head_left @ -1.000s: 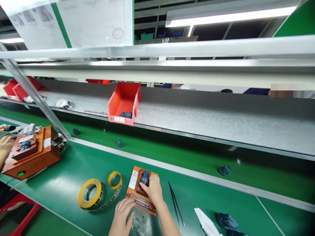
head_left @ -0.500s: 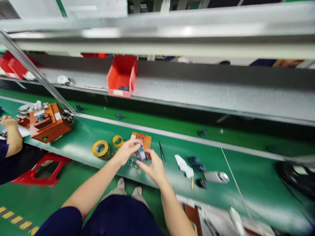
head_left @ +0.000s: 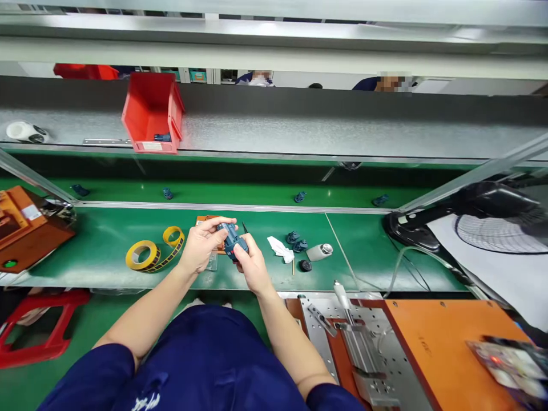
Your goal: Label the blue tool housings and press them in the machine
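Observation:
Between both hands is a small dark blue plastic part (head_left: 232, 240) with a red spot on its lower end. My left hand (head_left: 203, 244) pinches its upper left side. On the lower right, the thumb and fingers of my right hand (head_left: 252, 264) close round it. An orange fixture block (head_left: 205, 219) lies on the bench behind the hands, mostly hidden by them. The dark tip of tweezers (head_left: 244, 227) shows just past the right fingers. Partly covered by the left hand, a small clear piece (head_left: 212, 262) sits near the bench edge.
Left of the hands lie rolls of yellow tape (head_left: 141, 255). To the right are white tissue (head_left: 280, 249), dark blue parts (head_left: 299, 245) and a silver-white bottle (head_left: 320, 252). A red bin (head_left: 154, 114) stands on the shelf, a black fan (head_left: 471, 211) at right, a metal jig (head_left: 363, 348) at lower right.
My view has turned to the right, bringing the fan and jig into fuller sight. Both hands have lifted the blue part nearer and tilted it; both still hold it.

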The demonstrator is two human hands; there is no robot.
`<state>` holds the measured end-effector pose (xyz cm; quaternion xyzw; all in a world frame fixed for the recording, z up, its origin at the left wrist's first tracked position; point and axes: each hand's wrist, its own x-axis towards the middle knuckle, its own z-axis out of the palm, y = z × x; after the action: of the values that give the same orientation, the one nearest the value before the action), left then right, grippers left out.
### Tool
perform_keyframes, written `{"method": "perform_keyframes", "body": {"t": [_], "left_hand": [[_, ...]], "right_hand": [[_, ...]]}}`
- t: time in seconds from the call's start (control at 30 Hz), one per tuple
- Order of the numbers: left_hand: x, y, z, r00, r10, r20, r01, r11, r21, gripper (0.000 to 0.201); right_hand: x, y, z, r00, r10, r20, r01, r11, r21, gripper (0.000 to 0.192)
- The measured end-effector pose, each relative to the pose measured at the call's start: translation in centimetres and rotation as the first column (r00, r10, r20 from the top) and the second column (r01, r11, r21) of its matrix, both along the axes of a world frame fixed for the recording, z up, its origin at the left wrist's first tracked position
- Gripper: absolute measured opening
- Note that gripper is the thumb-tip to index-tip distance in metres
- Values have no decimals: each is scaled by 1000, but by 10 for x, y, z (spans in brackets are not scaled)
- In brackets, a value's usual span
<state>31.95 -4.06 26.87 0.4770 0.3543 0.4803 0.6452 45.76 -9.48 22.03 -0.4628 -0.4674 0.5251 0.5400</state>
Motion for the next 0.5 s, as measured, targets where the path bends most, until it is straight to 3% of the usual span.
{"method": "perform_keyframes", "body": {"t": [0.3,0.5], "left_hand": [[16,3,-13,991,-109,77,109,994,1,34],[22,15,-18,970,-235,68,237,971,-26,36]], "right_hand": [[8,-15,2,989,-45,-143,30,994,-101,33],[7,-20,4,954,-138,-266,94,981,-172,35]]}}
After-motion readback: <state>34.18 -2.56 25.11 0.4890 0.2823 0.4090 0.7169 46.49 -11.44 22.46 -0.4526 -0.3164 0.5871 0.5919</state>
